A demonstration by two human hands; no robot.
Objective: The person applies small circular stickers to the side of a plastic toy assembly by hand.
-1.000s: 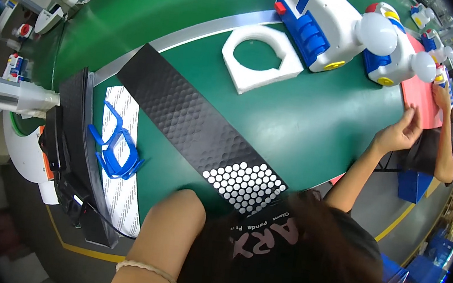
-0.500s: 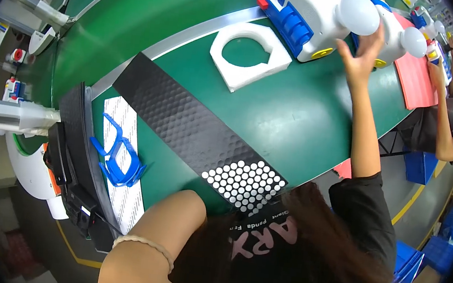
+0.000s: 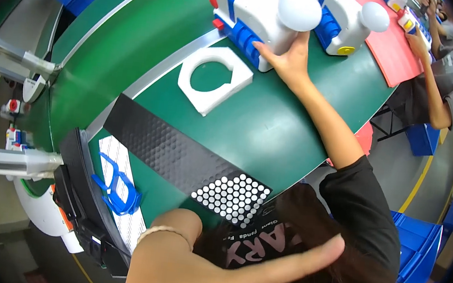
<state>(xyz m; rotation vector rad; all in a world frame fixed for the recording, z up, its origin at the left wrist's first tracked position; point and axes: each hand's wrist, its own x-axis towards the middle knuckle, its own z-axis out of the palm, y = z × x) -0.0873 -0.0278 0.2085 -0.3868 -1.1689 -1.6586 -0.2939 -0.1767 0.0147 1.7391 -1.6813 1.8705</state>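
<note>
My right hand [image 3: 292, 65] curves round the lower front end of a white-and-blue toy machine [image 3: 252, 13]. Its thumb presses on the near side, and the other fingers are partly hidden below the machine's white globe [image 3: 299, 10]. Close to the camera, my left hand [image 3: 222, 278] is raised with its fingers spread, holding nothing. A light hair tie circles that wrist. A similar toy machine [image 3: 341, 20] stands to the right of the held one. On the near left of it lies a white foam block [image 3: 233, 86] with a large round opening.
A black dimpled mat [image 3: 164, 145] bears several white discs [image 3: 231, 198]. Blue glasses-shaped plastic parts [image 3: 120, 193] lie on a printed strip [image 3: 111, 145] beside a black case [image 3: 74, 180]. Pink sheets [image 3: 390, 54] lie at the right, near a co-worker [image 3: 440, 82]. Blue bins [image 3: 415, 247] stand below.
My right hand has moved from between the two toy machines onto the left one. My left hand has risen into view with fingers spread. The whole view has shifted.
</note>
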